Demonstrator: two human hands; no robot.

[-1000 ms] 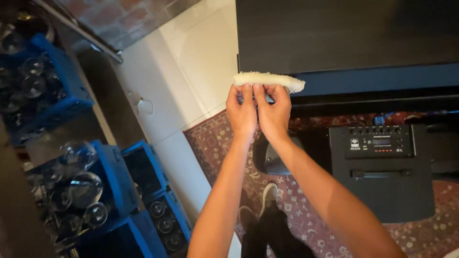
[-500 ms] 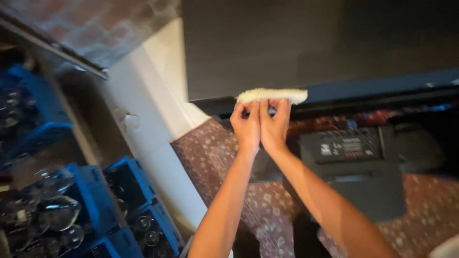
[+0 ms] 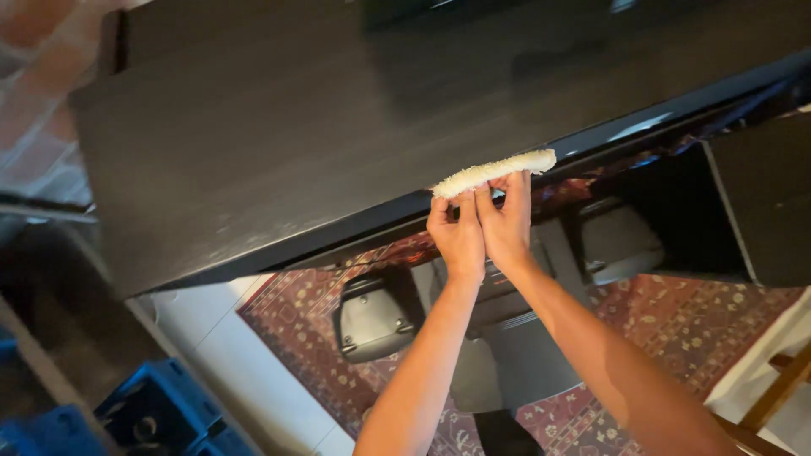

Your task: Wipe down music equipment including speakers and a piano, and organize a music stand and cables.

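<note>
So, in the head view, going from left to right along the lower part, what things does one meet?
Blue crates → small grey speaker box on the patterned red rug → left hand → right hand, both gripping the rolled white cloth → wooden chair leg.

Patterned red rug (image 3: 676, 312) below; blue crates (image 3: 160, 414) lower left; grey speaker (image 3: 372, 317).

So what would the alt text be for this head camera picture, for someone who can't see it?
Two bare hands, left hand beside right hand, press a rolled white cloth against the front edge of a dark wooden top. Below lie a patterned red rug and blue crates.
</note>
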